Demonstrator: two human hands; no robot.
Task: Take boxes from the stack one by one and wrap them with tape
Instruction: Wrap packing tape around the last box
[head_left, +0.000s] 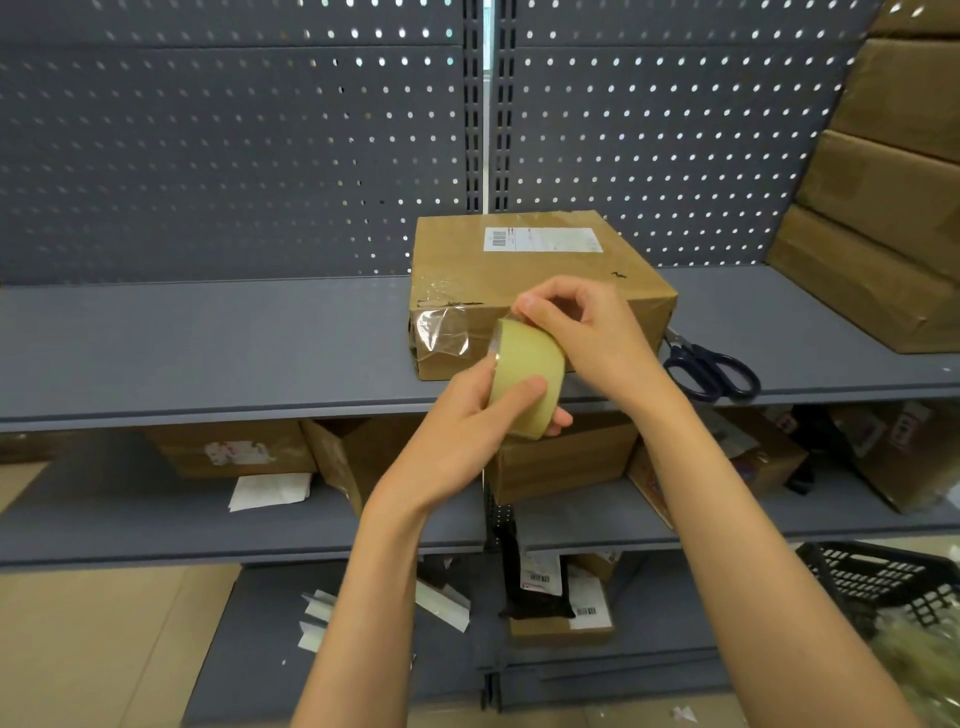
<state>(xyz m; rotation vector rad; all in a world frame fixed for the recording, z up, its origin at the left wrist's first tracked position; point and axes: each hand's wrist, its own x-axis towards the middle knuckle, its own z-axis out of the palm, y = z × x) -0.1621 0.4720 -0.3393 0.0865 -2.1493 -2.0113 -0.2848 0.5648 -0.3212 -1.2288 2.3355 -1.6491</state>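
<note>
A brown cardboard box (540, 280) sits on the top grey shelf (208, 338), pushed back against the perforated back panel (234, 156), and everything else is placed from it. A white label (543, 240) with a barcode lies on the box's top face near the rear edge, and a patch of clear tape (441, 335) is stuck, wrinkled, over its front left corner. Just in front of the box, over the shelf's front edge, both hands hold a roll of yellowish tape (527, 376). The left hand (467, 415) grips the roll from below and the side, thumb across its outer face and fingers curled under it. The right hand (587, 332) comes in from the box's right side, its thumb and forefinger pinched together at the roll's upper edge, apparently at the tape's loose end, though the end itself is too small to make out. To the right of the box, lying flat on the same shelf, is a pair of dark-handled scissors (711, 371), blades partly hidden behind the right wrist. Further right of the box stands a leaning stack of larger cardboard boxes (893, 208). Below the box, the lower shelves hold opened cartons (561, 462), loose papers (270, 491) and small parcels, and a black plastic basket (883, 577) stands at the lower right.
</note>
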